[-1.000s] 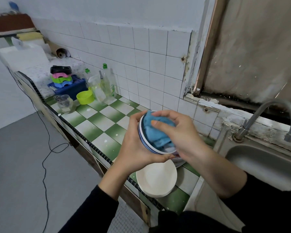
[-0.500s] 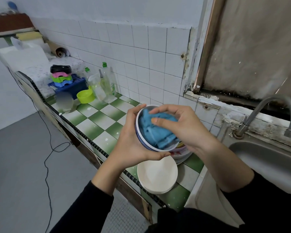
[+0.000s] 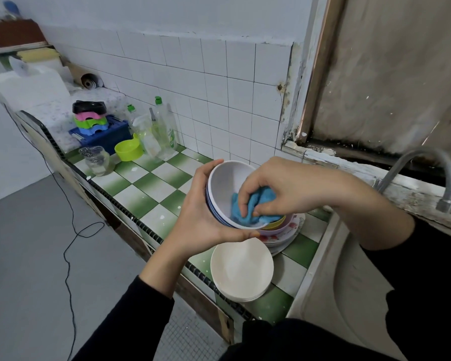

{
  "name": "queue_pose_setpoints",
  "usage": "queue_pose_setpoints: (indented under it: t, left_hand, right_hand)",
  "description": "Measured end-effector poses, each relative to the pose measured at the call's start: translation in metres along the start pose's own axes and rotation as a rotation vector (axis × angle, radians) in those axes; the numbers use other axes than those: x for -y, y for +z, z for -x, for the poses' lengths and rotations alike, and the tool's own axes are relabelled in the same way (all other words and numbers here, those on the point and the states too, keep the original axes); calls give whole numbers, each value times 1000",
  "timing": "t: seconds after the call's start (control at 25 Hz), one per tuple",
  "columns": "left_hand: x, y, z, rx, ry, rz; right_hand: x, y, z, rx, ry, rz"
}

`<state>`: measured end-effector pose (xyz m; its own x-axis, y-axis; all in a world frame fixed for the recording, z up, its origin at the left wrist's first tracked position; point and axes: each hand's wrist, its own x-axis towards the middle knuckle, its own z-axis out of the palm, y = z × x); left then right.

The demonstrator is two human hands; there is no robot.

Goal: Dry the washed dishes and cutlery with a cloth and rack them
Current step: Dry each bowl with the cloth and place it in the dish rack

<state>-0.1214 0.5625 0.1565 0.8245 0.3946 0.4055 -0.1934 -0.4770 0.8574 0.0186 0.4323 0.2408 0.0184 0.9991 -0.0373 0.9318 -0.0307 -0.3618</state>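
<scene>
My left grip is clamped on the white bowl. The palm cups its blue-striped outside, the fingertips hook over the far rim and the thumb lies along the near rim. I hold the bowl above the counter, tilted so its opening faces up and toward me. My right grip is closed round the bunched blue cloth, with curled fingers pressing it against the lower inside wall of the bowl. Just beyond and below the bowl sits a pile of coloured dishes: a yellow-green bowl in a pale purple one, on flowered plates. Beside it, nearer to me, a stack of plain white plates rests at the counter's edge. The sink lies to the right under the curved metal tap. Far down the green-and-white tiles stand a glass jar, a lime-green scoop bowl and clear bottles. Behind them a blue crate holds stacked coloured plastic pieces.
</scene>
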Motion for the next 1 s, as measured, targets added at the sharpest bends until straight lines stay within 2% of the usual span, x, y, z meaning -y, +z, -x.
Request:
queue_pose_setpoints:
  t: [0.04, 0.12, 0.2, 0.24, 0.28, 0.36, 0.44, 0.52, 0.6, 0.64, 0.72, 0.76, 0.88, 0.92, 1.0]
  left_hand:
    - [2, 1, -1, 0, -3, 4]
    - [4, 4, -2, 11, -15, 24]
    - [7, 6, -3, 20, -22, 66]
    - [8, 5, -2, 16, -25, 85]
    - [8, 3, -2, 6, -29, 101]
    - [8, -2, -2, -8, -31, 107]
    - [9, -6, -2, -9, -20, 80]
    - [9, -7, -2, -20, -16, 60]
    - [9, -4, -3, -16, -22, 67]
    - [9, -2, -4, -4, -26, 76]
    - [11, 1, -4, 18, -34, 111]
    - [12, 0, -4, 17, -39, 125]
    - [13, -6, -1, 9, -28, 106]
    - [13, -6, 0, 8, -21, 85]
    - [13, -4, 1, -6, -21, 50]
  right_hand:
    - [-2, 3, -3, -56, 25, 83]
    - [-2, 17, -10, -224, 58, 61]
    - [-1, 30, -16, -381, 61, -158]
    - [1, 34, -18, -400, 59, -295]
    - [5, 35, -19, -366, 42, -394]
    - [11, 27, -15, -212, -30, -440]
    - [10, 10, -10, -42, -48, -330]
    - [4, -2, -9, 28, -25, -108]
    - [-1, -1, -14, -65, -10, 33]
    - [-1, 3, -18, -166, -5, 10]
    - [1, 12, -23, -293, -37, -188]
    - [1, 15, -24, -271, -70, -307]
    - [4, 11, -17, -36, -153, -464]
    - [2, 5, -13, 44, -146, -424]
    - [-3, -5, -11, 146, -89, -175]
